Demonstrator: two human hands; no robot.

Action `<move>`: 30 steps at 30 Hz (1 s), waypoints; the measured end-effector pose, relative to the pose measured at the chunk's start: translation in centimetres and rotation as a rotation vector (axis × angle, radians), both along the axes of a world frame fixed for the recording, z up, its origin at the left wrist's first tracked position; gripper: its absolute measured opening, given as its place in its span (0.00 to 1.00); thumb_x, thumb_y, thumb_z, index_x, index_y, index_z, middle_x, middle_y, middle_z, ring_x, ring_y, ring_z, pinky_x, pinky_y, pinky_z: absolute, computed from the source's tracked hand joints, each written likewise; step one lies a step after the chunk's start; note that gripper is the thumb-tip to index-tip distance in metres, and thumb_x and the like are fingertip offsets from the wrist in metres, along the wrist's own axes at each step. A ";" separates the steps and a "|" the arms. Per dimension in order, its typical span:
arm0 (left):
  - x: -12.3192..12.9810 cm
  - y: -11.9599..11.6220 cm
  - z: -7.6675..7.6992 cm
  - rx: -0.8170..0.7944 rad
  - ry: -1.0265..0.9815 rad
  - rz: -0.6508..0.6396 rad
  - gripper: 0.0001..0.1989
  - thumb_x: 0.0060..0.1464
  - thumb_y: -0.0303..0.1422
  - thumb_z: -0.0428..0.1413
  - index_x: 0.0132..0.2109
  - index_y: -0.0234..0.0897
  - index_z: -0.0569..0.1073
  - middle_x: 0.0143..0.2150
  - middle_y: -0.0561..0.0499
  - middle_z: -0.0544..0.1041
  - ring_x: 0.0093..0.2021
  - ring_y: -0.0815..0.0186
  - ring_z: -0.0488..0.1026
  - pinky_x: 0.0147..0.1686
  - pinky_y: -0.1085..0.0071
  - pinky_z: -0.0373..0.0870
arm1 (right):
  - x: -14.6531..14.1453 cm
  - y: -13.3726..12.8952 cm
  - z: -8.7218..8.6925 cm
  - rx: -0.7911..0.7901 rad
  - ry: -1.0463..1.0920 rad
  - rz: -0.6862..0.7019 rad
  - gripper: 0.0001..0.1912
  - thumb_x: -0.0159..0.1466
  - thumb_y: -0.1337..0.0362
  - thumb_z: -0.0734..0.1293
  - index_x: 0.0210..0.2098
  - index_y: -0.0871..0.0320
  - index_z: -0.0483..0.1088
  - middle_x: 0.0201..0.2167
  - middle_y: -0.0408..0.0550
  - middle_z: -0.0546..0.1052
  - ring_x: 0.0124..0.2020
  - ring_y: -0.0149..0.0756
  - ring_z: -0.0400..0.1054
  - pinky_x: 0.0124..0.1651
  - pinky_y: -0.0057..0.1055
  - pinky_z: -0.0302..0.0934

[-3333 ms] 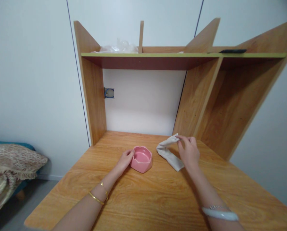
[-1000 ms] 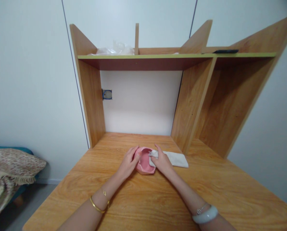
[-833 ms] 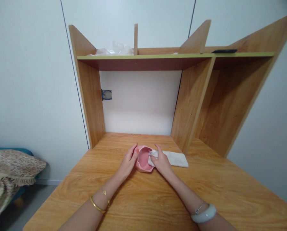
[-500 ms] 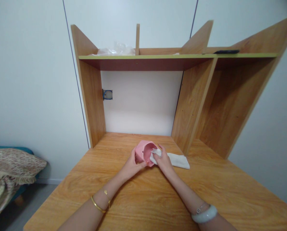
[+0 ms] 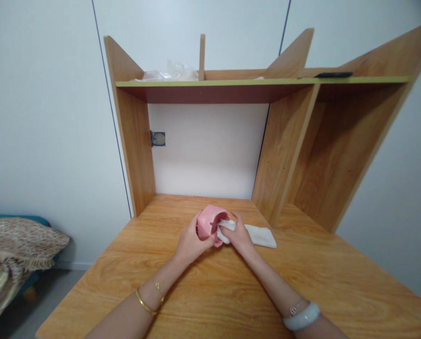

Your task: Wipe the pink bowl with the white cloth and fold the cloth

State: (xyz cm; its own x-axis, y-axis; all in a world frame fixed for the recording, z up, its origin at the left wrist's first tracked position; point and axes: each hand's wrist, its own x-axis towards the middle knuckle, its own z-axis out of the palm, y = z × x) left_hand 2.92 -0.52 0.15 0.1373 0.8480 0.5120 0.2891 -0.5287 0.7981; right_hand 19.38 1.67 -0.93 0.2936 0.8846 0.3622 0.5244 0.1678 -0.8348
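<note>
A pink, faceted hollow container (image 5: 206,221) is tilted with its round opening toward the right. My left hand (image 5: 192,241) grips it from the left side, thumb along the lower rim. In my right hand (image 5: 239,235) is a white cloth (image 5: 227,226), bunched between the fingers and pushed into the container's opening. The rest of the cloth trails out to the right, behind that hand, over the desk. What the cloth touches inside the container is hidden.
The wooden desk (image 5: 203,292) carries a hutch with upright panels (image 5: 284,155) and a shelf (image 5: 213,84). Clear plastic bags (image 5: 171,73) and a dark flat object (image 5: 333,75) lie up there. A fringed blanket (image 5: 16,240) covers furniture at left.
The pink container has turned slightly, so less of its inside shows. My right hand and the cloth have shifted a little to the left at the opening.
</note>
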 end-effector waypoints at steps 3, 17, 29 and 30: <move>-0.2 -0.3 0.4 0.005 0.078 0.061 0.34 0.39 0.35 0.60 0.56 0.37 0.60 0.48 0.45 0.72 0.46 0.58 0.69 0.45 0.65 0.66 | 0.0 -0.1 0.2 0.042 -0.035 -0.030 0.33 0.47 0.63 0.66 0.51 0.59 0.56 0.26 0.44 0.73 0.28 0.38 0.69 0.30 0.30 0.61; -0.5 -1.0 1.2 0.027 0.198 0.068 0.37 0.39 0.37 0.58 0.58 0.39 0.58 0.49 0.46 0.71 0.46 0.56 0.69 0.46 0.63 0.64 | -0.1 -1.7 2.1 0.059 -0.203 -0.078 0.34 0.49 0.57 0.65 0.53 0.62 0.55 0.24 0.46 0.72 0.25 0.39 0.67 0.26 0.29 0.57; -0.7 -1.1 1.6 0.030 0.266 0.103 0.39 0.38 0.36 0.58 0.59 0.38 0.56 0.48 0.45 0.72 0.44 0.56 0.70 0.44 0.63 0.66 | 0.0 -1.6 1.8 0.040 -0.255 -0.073 0.34 0.51 0.55 0.63 0.54 0.62 0.53 0.23 0.45 0.71 0.25 0.39 0.67 0.26 0.29 0.56; -0.7 -1.1 1.7 0.038 0.269 0.103 0.39 0.38 0.36 0.58 0.59 0.38 0.56 0.48 0.45 0.72 0.44 0.56 0.70 0.44 0.64 0.66 | 0.0 -1.6 1.8 0.037 -0.266 -0.076 0.34 0.51 0.55 0.63 0.54 0.62 0.53 0.23 0.45 0.71 0.26 0.40 0.67 0.26 0.28 0.56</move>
State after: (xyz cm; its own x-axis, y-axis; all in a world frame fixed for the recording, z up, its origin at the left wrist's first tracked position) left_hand 2.17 -1.60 1.84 0.1864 0.8452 0.5008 0.5415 -0.5138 0.6655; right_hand 19.41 0.03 0.92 0.2487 0.8485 0.4670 0.7364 0.1475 -0.6602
